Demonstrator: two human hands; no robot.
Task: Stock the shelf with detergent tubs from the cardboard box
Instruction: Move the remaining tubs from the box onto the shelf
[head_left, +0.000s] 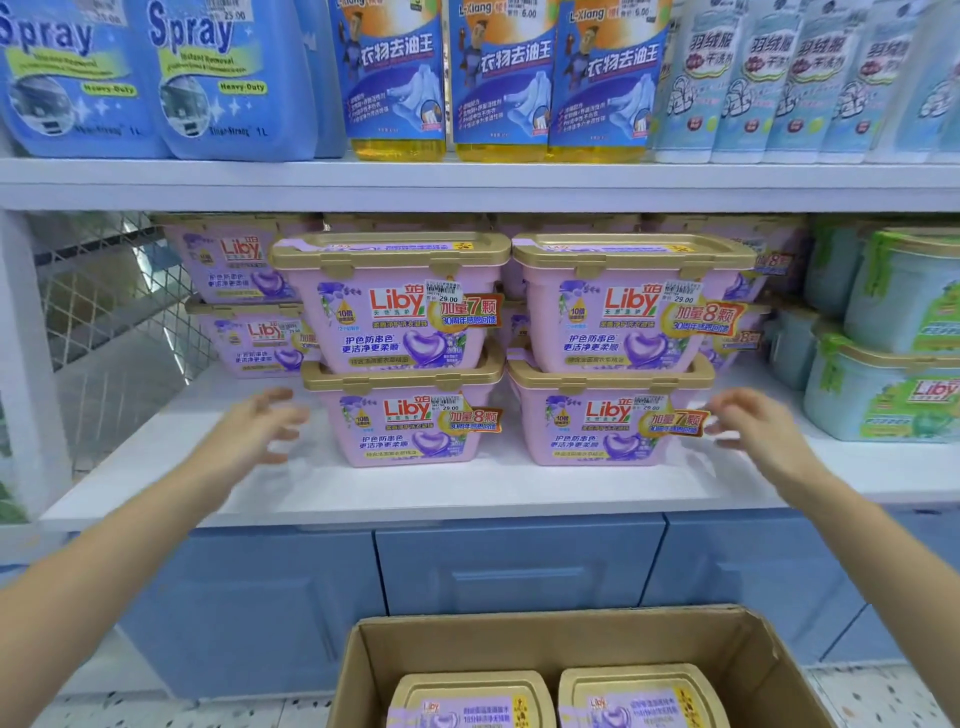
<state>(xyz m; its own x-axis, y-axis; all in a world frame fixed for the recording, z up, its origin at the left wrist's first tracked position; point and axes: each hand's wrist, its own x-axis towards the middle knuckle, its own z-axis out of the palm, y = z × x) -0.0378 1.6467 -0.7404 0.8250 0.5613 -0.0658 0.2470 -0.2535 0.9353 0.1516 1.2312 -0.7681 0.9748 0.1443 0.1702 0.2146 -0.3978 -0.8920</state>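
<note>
Pink detergent tubs with gold lids stand in two stacks of two at the front of the white shelf (363, 493): the left stack (400, 358) and the right stack (618, 358). More pink tubs (244, 301) sit behind them. My left hand (260, 426) hovers open just left of the lower left tub, blurred, not touching it. My right hand (753, 426) hovers open just right of the lower right tub. Below, an open cardboard box (571, 639) holds two more tubs, one at the left (467, 701) and one at the right (639, 696), lids up.
Green-labelled tubs (893, 338) are stacked at the right of the same shelf. A wire mesh panel (104, 312) closes the left end. Blue spray bottles (156, 78) and yellow bottles (498, 78) fill the shelf above. Blue cabinet doors (514, 571) lie below.
</note>
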